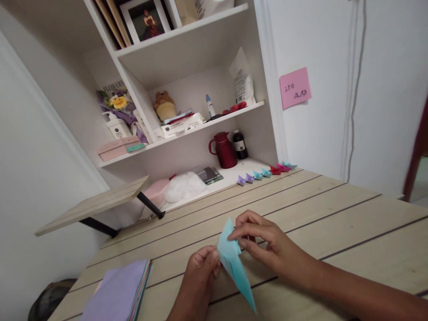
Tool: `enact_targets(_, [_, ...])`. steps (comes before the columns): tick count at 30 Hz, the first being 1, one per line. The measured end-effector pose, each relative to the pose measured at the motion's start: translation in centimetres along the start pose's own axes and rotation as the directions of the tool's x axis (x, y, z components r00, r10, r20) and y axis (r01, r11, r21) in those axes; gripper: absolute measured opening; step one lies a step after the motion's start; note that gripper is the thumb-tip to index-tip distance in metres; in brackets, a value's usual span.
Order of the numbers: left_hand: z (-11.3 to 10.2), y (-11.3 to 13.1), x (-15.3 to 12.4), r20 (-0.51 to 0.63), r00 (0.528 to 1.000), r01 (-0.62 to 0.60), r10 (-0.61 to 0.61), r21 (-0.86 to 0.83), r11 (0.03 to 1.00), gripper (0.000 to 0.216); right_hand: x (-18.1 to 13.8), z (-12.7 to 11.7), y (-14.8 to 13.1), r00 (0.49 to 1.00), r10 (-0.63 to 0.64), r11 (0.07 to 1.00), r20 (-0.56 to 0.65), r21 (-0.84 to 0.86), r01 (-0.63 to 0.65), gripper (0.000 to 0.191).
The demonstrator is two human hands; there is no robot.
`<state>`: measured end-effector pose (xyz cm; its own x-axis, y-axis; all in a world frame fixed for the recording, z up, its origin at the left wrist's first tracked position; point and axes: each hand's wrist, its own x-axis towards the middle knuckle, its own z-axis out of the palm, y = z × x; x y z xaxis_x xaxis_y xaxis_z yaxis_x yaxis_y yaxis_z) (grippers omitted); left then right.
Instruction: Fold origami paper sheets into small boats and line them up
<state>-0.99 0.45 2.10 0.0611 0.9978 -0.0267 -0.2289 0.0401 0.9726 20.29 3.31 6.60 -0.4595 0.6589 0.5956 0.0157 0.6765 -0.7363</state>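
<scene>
A partly folded sheet of light blue origami paper (pixel 230 256) is held up just above the table, with one long point hanging toward me. My left hand (pixel 202 272) pinches its left edge between thumb and fingers. On the other side, my right hand (pixel 264 238) has its fingertips on the upper right part of the paper, thumb and index finger close together at a small folded flap. The other fingers of that hand are curled. Whatever lies behind the paper is hidden.
A stack of coloured paper (pixel 117 290), purple on top, lies at the lower left. Several small folded paper boats (pixel 257 174) line the table's back edge. Behind them stand a red jug (pixel 225 149) and a dark bottle (pixel 239 145). A raised wooden stand (pixel 93 203) is at the left.
</scene>
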Motion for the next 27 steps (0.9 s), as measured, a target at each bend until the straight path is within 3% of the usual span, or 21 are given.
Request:
enact_targets(4, [-0.3, -0.3, 0.2, -0.008, 1.000, 0.008, -0.008, 0.012, 1.000, 0.034, 0.0, 0.1, 0.2, 0.999, 0.042, 0.998, 0.009, 0.048, -0.042, 0.019])
enact_targets(8, [-0.2, -0.3, 0.2, -0.014, 1.000, 0.016, -0.016, 0.003, 1.000, 0.032, 0.2, 0.2, 0.8, 0.980, 0.178, 0.963, -0.084, 0.218, -0.157, 0.021])
enact_targets(10, [-0.1, -0.1, 0.1, -0.019, 0.999, 0.027, -0.027, -0.006, 1.000, 0.032, 0.4, 0.2, 1.1, 0.943, 0.318, 0.885, -0.102, 0.389, -0.257, 0.032])
enact_targets(13, [0.2, 0.1, -0.1, -0.012, 1.000, 0.028, -0.028, -0.005, 1.000, 0.033, 0.7, 0.5, 1.2, 0.886, 0.461, 0.727, 0.048, 0.553, -0.408, 0.043])
enact_targets(17, [0.3, 0.4, -0.3, 0.020, 1.000, 0.008, -0.009, 0.027, 1.000, 0.033, 0.5, 1.0, 0.7, 0.887, 0.410, 0.709, 0.215, 0.537, -0.458, 0.045])
enact_targets(22, [0.4, 0.7, -0.2, 0.020, 1.000, 0.016, -0.017, 0.059, 0.998, 0.035, 0.2, 1.1, -0.1, 0.912, 0.338, 0.710, 0.233, 0.573, -0.410, 0.046])
enact_targets(27, [0.4, 0.8, -0.1, 0.131, 0.991, -0.021, -0.004, 0.188, 0.982, 0.034, 0.3, 0.9, 0.0, 0.923, 0.329, 0.731, 0.200, 0.566, -0.383, 0.040])
